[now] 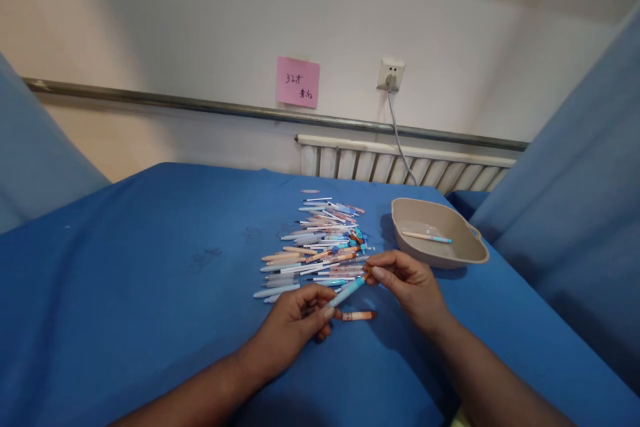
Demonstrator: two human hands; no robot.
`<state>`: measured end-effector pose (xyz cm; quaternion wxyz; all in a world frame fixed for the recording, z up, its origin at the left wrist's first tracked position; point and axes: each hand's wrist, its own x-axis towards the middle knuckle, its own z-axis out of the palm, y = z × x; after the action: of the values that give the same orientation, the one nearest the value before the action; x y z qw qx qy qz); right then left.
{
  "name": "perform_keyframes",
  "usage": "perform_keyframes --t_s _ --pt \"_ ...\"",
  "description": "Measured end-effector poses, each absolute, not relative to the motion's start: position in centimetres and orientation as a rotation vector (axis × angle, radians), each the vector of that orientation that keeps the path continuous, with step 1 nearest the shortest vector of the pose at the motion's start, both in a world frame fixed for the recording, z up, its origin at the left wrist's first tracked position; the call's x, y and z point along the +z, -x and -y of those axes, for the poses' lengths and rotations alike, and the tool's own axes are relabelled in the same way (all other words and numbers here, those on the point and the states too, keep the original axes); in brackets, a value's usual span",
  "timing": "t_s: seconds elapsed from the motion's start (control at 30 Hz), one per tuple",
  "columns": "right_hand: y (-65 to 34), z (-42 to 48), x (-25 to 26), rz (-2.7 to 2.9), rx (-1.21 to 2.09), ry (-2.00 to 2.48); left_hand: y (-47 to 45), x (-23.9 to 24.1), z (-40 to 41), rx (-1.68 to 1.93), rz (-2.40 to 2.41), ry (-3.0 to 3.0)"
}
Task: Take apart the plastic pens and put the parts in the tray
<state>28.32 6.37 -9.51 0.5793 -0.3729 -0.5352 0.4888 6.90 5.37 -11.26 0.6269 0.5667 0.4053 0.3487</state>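
A light-blue pen point(349, 291) is held slanted between my two hands, just in front of the pile. My left hand point(303, 317) is closed around its lower left end. At the upper right end, the fingers of my right hand point(407, 283) pinch a small brown piece that touches the pen; the fingertips partly hide it. Close below the held pen lies a short peach-coloured pen part point(359, 315) with a brown end. Behind my hands spreads a pile of pen parts point(310, 240): pastel barrels, thin white refills, printed clear pieces and small brown and blue pieces.
A beige plastic basin point(440, 257) stands on the right, with one cream-and-blue pen point(427, 237) inside. Blue cloth point(150, 280) covers the table. Behind are a radiator point(380, 159), a metal rail point(200, 104), a plugged-in socket point(391, 73) and a pink note point(298, 83).
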Motion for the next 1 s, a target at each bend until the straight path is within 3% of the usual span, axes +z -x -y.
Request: perform_keyframes --t_s 1.0 --pt "-28.40 -5.68 -9.04 1.540 0.898 1.056 -6.95 -10.75 -5.05 0.760 -1.004 -1.419"
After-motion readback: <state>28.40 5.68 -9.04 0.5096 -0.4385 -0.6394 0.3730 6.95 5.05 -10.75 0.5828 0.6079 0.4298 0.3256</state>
